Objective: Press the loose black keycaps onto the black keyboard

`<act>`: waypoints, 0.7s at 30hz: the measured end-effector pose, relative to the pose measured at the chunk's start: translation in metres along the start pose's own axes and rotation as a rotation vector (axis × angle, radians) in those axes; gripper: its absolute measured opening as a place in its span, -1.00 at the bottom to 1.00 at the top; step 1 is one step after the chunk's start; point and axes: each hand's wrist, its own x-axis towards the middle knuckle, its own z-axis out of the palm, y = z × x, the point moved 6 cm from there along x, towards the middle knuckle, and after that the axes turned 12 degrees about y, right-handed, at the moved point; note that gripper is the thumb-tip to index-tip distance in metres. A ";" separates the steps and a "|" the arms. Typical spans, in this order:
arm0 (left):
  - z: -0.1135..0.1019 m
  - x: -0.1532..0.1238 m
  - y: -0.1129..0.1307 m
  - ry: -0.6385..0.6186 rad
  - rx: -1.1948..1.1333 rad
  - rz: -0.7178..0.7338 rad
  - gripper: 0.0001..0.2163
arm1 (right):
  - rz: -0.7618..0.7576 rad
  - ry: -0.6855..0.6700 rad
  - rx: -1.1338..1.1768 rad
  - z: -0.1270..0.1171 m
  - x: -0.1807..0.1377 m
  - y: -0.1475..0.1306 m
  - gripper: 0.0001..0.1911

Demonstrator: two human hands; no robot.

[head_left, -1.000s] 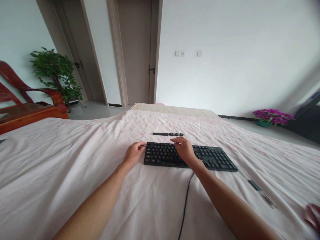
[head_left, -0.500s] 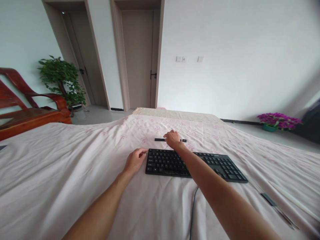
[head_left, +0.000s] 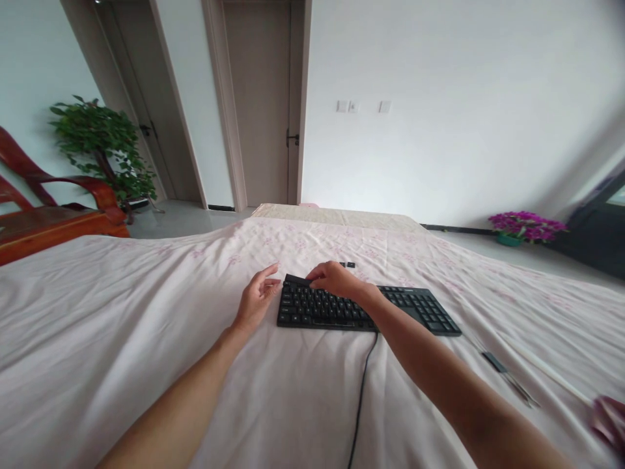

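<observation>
A black keyboard [head_left: 327, 309] lies on the pale flowered cloth, its cable running toward me. My right hand [head_left: 336, 280] is over the keyboard's far-left edge, thumb and fingers closed on a long flat black bar [head_left: 295, 280], which looks like a space bar key. The bar slants above the top row; whether it touches the keys I cannot tell. My left hand [head_left: 256, 296] is beside the keyboard's far-left corner, fingers apart and holding nothing. Just beyond my right hand sit small black pieces [head_left: 351, 265] that look like loose key caps.
Metal tweezers with a dark grip [head_left: 495, 362] lie right of the keyboard, near a thin pale strip [head_left: 551, 372]. A blurred pinkish item [head_left: 608, 420] enters at the right edge. Beyond the cloth [head_left: 170, 312] are a wooden chair [head_left: 63, 215], a green plant [head_left: 102, 150] and purple flowers [head_left: 527, 225].
My right hand has picked up the long black bar from the cloth and brought it nearer, over the keyboard's far-left part. My left hand has lifted off the keyboard's corner, its fingers spreading.
</observation>
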 end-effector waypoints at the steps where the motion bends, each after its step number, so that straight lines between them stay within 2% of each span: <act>1: 0.005 -0.003 0.007 -0.035 -0.013 0.015 -0.56 | 0.009 -0.014 0.099 -0.001 -0.012 -0.003 -0.77; 4: 0.024 -0.016 0.019 -0.154 0.038 0.042 -0.67 | 0.077 -0.025 0.276 -0.002 -0.043 -0.004 -0.75; 7: 0.040 -0.027 0.022 -0.200 0.079 -0.009 -0.71 | 0.159 -0.007 0.372 -0.006 -0.064 0.002 -0.71; 11: 0.051 -0.034 0.027 -0.168 0.079 -0.093 -0.70 | 0.136 0.206 0.352 -0.028 -0.082 0.010 -0.66; 15: 0.061 -0.038 0.043 -0.151 0.213 0.014 -0.74 | 0.061 0.377 0.193 -0.046 -0.104 0.015 -0.69; 18: 0.068 -0.044 0.051 -0.171 0.354 0.117 -0.77 | 0.112 0.395 0.156 -0.047 -0.120 0.023 -0.71; 21: 0.076 -0.050 0.046 -0.246 0.424 0.133 -0.76 | 0.166 0.374 0.230 -0.042 -0.131 0.029 -0.72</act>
